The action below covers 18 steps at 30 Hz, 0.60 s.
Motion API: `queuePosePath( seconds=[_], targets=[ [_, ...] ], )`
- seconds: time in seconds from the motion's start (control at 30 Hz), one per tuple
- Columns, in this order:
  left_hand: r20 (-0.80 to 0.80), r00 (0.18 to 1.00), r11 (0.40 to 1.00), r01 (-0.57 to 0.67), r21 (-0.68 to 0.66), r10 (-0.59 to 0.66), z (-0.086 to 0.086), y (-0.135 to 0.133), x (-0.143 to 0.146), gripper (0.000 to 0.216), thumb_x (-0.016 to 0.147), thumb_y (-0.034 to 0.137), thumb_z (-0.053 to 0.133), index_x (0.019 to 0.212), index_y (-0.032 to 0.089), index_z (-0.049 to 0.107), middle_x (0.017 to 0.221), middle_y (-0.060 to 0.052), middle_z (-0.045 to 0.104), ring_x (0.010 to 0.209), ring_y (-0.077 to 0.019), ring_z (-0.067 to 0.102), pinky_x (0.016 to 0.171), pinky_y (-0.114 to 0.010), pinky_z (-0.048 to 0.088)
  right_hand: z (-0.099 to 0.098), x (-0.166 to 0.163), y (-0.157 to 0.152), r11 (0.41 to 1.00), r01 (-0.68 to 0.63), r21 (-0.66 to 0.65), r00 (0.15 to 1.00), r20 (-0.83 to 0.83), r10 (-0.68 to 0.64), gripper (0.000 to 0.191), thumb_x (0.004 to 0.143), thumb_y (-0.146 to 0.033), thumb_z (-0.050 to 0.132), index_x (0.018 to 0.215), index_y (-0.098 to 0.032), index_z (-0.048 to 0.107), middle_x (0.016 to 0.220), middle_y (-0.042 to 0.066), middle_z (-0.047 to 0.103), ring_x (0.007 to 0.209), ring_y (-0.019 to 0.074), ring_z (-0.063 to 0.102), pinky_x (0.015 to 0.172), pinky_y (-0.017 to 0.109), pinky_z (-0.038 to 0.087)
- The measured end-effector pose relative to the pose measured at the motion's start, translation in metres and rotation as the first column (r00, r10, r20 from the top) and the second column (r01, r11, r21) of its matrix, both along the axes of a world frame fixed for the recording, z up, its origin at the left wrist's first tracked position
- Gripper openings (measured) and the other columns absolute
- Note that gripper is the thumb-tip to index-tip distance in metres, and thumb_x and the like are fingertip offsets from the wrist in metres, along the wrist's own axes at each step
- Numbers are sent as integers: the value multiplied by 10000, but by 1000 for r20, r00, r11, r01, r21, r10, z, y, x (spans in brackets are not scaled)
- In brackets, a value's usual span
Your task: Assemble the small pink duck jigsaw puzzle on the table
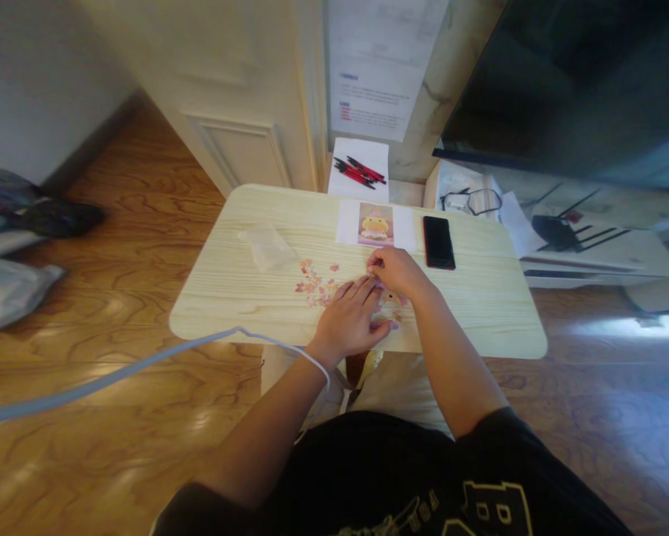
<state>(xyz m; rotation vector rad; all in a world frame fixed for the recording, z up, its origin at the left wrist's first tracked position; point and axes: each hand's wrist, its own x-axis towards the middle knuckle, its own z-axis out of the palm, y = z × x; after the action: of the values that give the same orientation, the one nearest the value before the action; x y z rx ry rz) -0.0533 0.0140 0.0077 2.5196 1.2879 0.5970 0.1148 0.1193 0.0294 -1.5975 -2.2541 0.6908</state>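
Small pink and orange jigsaw pieces (315,286) lie scattered on a light wooden table (480,313). My left hand (350,320) lies flat on the table over some joined pieces, fingers stretched out. My right hand (395,270) is just beyond it, fingers pinched together over a piece at the left hand's fingertips; what it holds is too small to make out. A reference picture (375,224) of a yellow duck figure lies at the table's far edge.
A black phone (439,242) lies right of the picture. A clear plastic bag (267,246) lies at the left. Red and black pens (360,172) rest on paper behind the table. Glasses (471,201) sit on a low white cabinet. A pale cable (144,365) runs to my left wrist.
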Motion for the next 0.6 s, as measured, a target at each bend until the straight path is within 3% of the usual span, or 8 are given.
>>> queuePosePath(
  seconds=[0.33, 0.6],
  targets=[
    [15, 1000, 1000, -2, -4, 2, 0, 0, 0, 691, 921, 584, 656, 1469, 184, 528, 1587, -160, 499, 1514, -336, 417, 1278, -527, 306, -3, 4, 0, 990, -86, 112, 992, 106, 74, 114, 900, -145, 664, 911, -177, 774, 965, 78, 765, 889, 207, 664, 803, 299, 462],
    [25, 1000, 1000, -1, -25, 2, 2, -1, -1, 652, 937, 595, 623, 1438, 182, 558, 1563, -157, 526, 1499, -331, 438, 1274, -527, 316, 0, 7, 7, 986, -153, 73, 986, 73, 147, 109, 862, -154, 712, 895, -198, 806, 909, 36, 791, 841, 189, 682, 773, 279, 456]
  ],
)
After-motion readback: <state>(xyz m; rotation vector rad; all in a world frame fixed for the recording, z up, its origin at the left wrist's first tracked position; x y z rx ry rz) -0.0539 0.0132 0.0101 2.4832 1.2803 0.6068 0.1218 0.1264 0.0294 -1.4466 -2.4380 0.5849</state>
